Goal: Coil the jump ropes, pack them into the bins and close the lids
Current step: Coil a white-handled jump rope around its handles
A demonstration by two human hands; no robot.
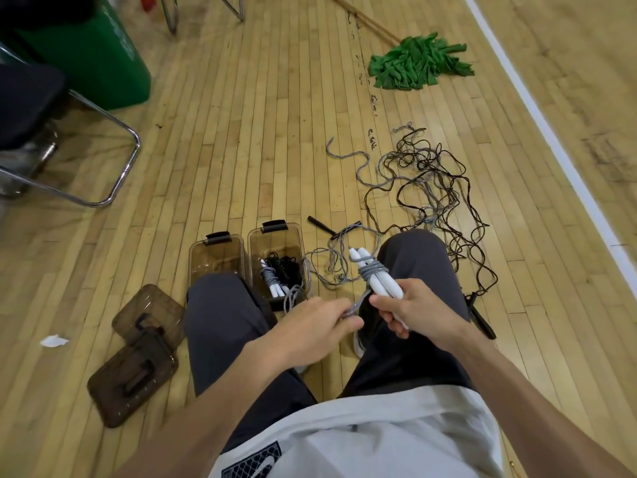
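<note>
My right hand grips two white handles of a grey jump rope, held side by side above my right knee. Grey cord is wound a few turns around the handles. My left hand pinches the same cord just below them. The loose grey rope trails onto the floor by the bins. Two smoky plastic bins stand open in front of my knees: the left bin holds nothing that I can see, the right bin holds a coiled black rope and a grey rope with white handles.
A tangle of black and grey ropes lies on the wooden floor to the right. Two brown lids lie at the left. A chrome chair frame, a green container and a green mop stand farther off.
</note>
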